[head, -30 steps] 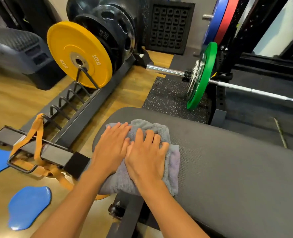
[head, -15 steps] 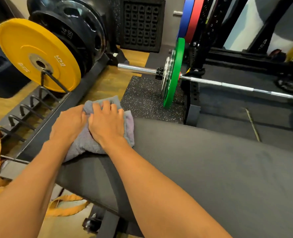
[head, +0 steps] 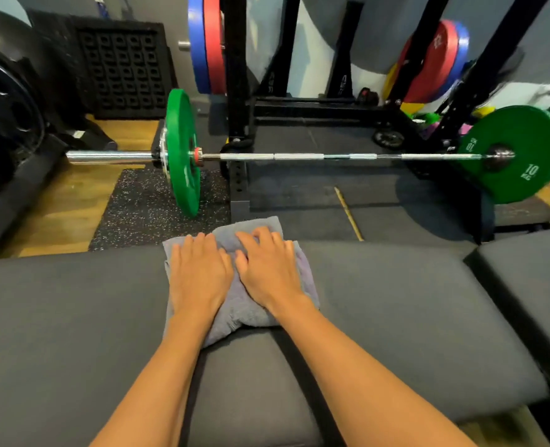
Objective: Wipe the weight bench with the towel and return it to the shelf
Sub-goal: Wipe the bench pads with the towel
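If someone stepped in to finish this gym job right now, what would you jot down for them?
Left hand: flat, pressing down on the towel.
Right hand: flat on the towel, right beside the left.
Towel: bunched on the bench, at the pad's far edge, on the barbell side.
Done: wiping is under way; how much of the pad is clean cannot be told.
Left: wipe the rest of the bench, then take the towel to the shelf, which is not in view.

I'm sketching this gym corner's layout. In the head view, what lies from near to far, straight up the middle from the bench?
weight bench → towel → dark floor mat → barbell → rack's rear base beam
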